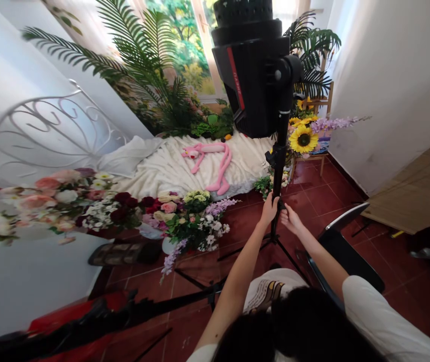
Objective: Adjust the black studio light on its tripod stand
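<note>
A black light stand [278,173] rises upright in front of me, with a large black studio light [254,75] on its top. My left hand [269,208] is wrapped round the pole at mid-height. Just to the right and slightly lower, my right hand [290,218] has its fingers closed at a small dark knob [281,205] on the stand. Beyond the stand, a pink plush toy [220,163] lies on a bed with a cream blanket [162,168].
Flower arrangements [185,216] line the bed's near side. A black chair [350,251] stands right of my arms. Sunflowers [303,139] rest by a wooden chair [322,158]. Another black stand [170,304] crosses the lower left. Tripod legs [288,256] spread over the red tiles.
</note>
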Motion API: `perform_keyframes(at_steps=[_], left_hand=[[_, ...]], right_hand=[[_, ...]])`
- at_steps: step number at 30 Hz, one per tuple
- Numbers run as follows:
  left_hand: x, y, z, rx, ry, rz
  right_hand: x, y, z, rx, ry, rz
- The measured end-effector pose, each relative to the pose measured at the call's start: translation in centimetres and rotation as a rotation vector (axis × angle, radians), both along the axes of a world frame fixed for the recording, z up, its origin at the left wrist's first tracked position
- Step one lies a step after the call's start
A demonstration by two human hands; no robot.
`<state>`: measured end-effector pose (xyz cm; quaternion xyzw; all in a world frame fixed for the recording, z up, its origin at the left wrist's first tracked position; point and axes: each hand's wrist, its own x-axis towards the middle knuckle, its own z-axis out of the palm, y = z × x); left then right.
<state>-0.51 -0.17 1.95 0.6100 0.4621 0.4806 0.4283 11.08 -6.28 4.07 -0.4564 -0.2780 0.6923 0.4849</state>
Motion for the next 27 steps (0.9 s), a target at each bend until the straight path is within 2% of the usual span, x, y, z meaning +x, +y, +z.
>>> perform_keyframes(at_steps=[4, 7, 10, 13, 16, 18, 21, 22, 24, 27], left_hand=[[0.0, 0.1, -0.4, 0.008, 0.008, 0.025], [0.1, 0.2, -0.6, 0.011, 0.011, 0.025], [0.2, 0.4, -0.6, 0.014, 0.013, 0.030], [0.0, 0.3, -0.9, 0.042, -0.006, 0.023], [-1.6, -1.2, -2.6, 0.027, -0.035, 0.015], [-3.8, -3.7, -4.8, -0.086, -0.018, -0.003], [-8.6, -9.5, -8.6, -0.436, 0.020, -0.009], [-10.5, -11.8, -9.8, -0.530, 0.009, 0.037], [-14.4, -16.4, -11.6, -0.602, 0.008, 0.154], [-20.4, -22.6, -12.9, -0.780, -0.028, 0.495]], right_hand=[[-1.9, -0.6, -0.7, 0.022, 0.652, -0.182], [-2.9, -0.8, -1.1, 0.047, 0.916, -0.282], [-3.1, -0.7, -1.1, 0.035, 1.022, -0.292], [-3.0, -0.7, -0.6, 0.007, 1.029, -0.301], [-3.2, -1.0, 0.1, -0.020, 1.011, -0.309], [-3.4, -1.4, 0.4, -0.064, 1.007, -0.301], [-3.9, -2.5, 0.2, -0.185, 0.998, -0.263], [-4.0, -2.9, 0.0, -0.223, 0.994, -0.250], [-4.2, -3.5, -0.5, -0.276, 0.975, -0.227], [-4.6, -4.1, -1.2, -0.300, 0.932, -0.159]])
